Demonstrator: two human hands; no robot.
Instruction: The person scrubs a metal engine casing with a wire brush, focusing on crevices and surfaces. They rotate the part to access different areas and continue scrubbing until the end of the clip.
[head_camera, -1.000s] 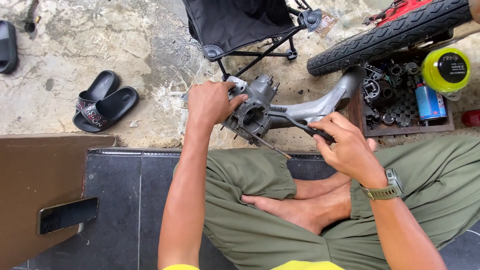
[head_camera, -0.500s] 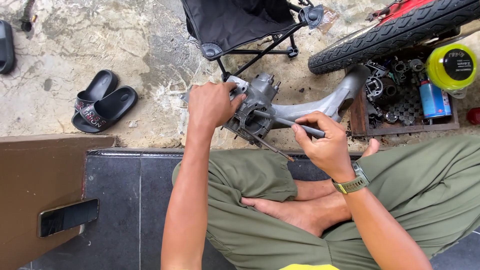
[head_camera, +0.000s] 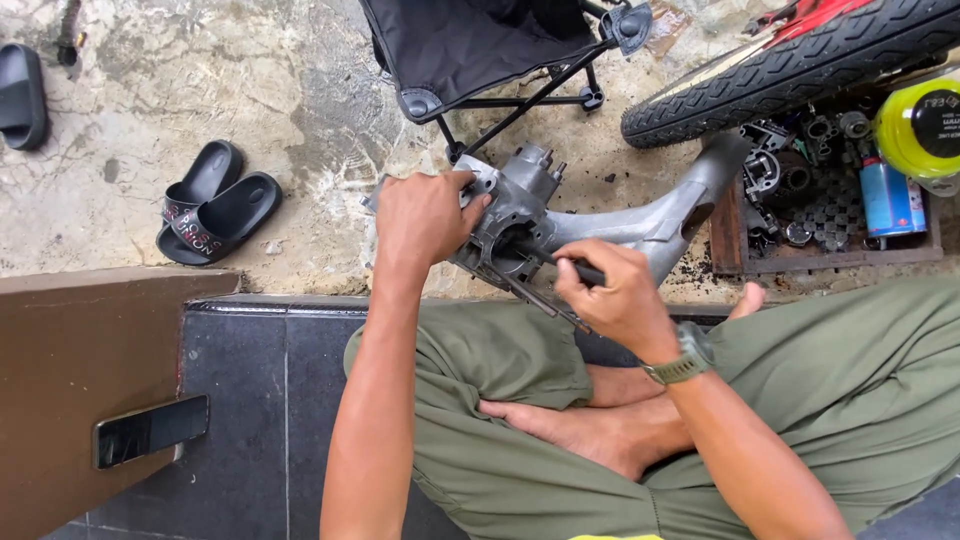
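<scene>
A grey metal engine casing with a long curved arm rests on the concrete in front of my crossed legs. My left hand grips its near left side and steadies it. My right hand is closed around a dark slim tool whose tip reaches into the casing's round opening. A thin metal rod sticks out from the casing toward my knee.
A black folding stool stands just behind the casing. A motorcycle tyre and a wooden tray of small parts, with a yellow spool and blue can, lie right. Black sandals lie left; a phone lies on a brown board.
My right hand has slid left along the tool toward the casing, pushing its tip deeper into the opening. My left hand has stayed on the casing.
</scene>
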